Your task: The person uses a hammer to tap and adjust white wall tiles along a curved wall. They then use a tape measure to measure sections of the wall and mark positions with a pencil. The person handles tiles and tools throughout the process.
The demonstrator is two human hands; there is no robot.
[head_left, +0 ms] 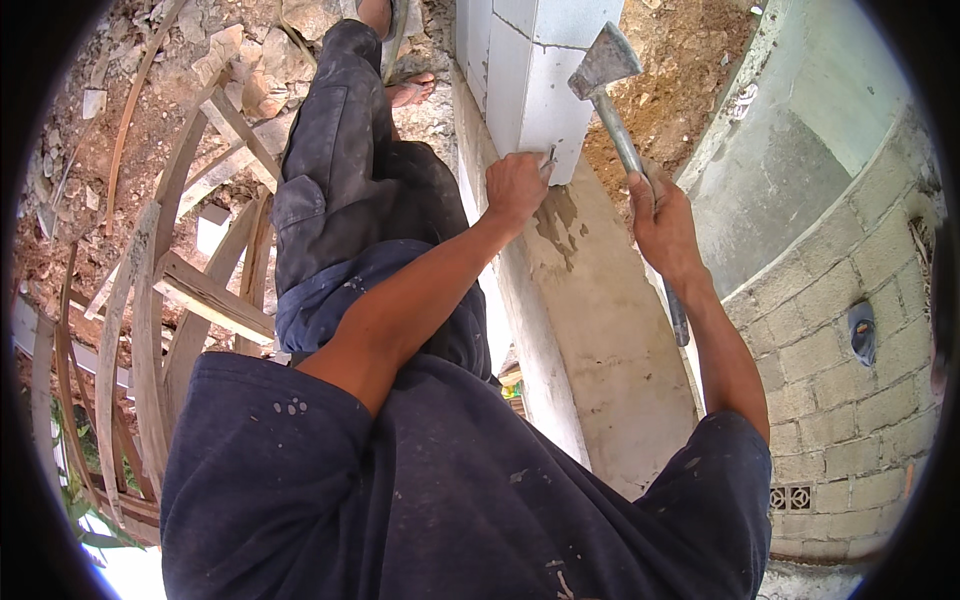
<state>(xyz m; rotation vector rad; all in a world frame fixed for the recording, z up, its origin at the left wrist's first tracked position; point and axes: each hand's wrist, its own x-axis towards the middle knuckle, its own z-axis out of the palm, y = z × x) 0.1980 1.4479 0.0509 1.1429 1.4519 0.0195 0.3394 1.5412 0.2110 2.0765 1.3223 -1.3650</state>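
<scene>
My right hand [662,215] is closed around the metal handle of a hatchet [606,66]. The hatchet's broad, grey, worn head points up and away, and its handle end hangs below my wrist. At the near end of a pale grey-white block [548,105], my left hand [518,188] is closed, with the knuckles up. A small metal tip [550,157] shows at its fingers against the block; the rest of that piece is hidden. Below the block runs a concrete ledge [615,340] with a damp brown patch near my left hand. The hatchet is apart from the block.
More pale blocks [487,55] stand farther along the ledge. Curved wooden boards [150,300] form a frame on the left, over rubble. My leg in dark trousers [335,150] stretches beside the wall. On the right is a block wall [840,370] with a dark blue item [861,333].
</scene>
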